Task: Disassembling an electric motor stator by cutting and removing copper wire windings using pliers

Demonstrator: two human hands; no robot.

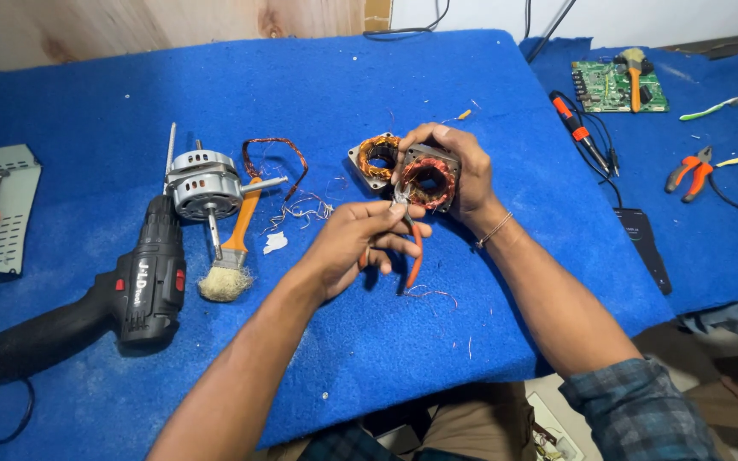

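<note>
Right hand grasping stator, left hand clenching pliers, tips hidden

A blue felt-covered desk fills the view; behind it stand a pale wooden panel and a white wall.

Two bare forearms are seen. A thin bracelet is worn at the right wrist. A dark blue-grey plaid sleeve is rolled up at lower right. Tan trousers are visible at bottom centre.
</note>
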